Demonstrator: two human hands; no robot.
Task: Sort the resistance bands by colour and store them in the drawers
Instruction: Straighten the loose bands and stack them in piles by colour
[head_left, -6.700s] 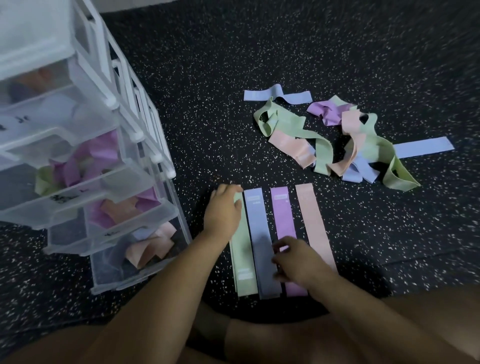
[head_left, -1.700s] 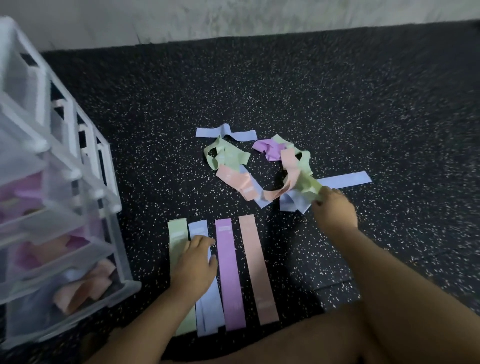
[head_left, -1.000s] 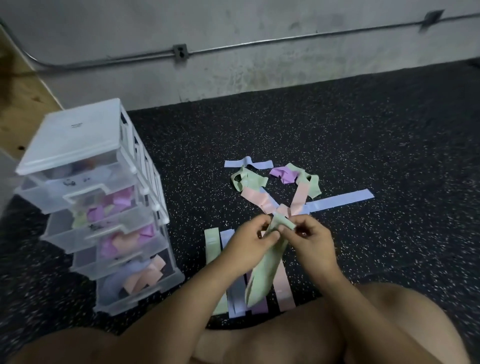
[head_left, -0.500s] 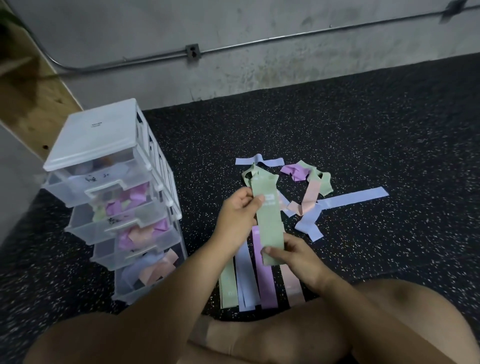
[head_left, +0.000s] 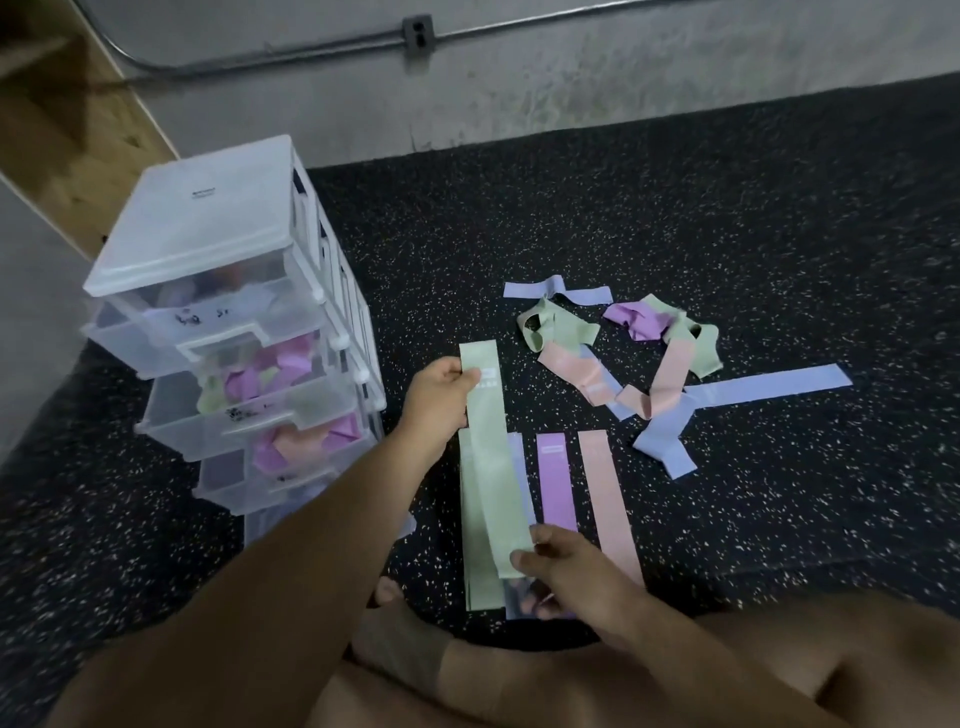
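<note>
1. The left hand (head_left: 439, 397) pinches the far end of a green band (head_left: 493, 457) and the right hand (head_left: 566, 566) pinches its near end. The band is held flat just over the sorted row (head_left: 556, 483).
2. That row lies on the speckled floor (head_left: 727, 234) in green, blue, purple and pink strips.
3. The drawer tower (head_left: 208, 223) stands to the left. Its second drawer (head_left: 249, 410) holds purple and green bands, and its third drawer (head_left: 291, 457) holds purple and peach (the top drawer's contents are too blurred to tell).
4. A tangled pile (head_left: 623, 353) lies beyond the row.
</note>
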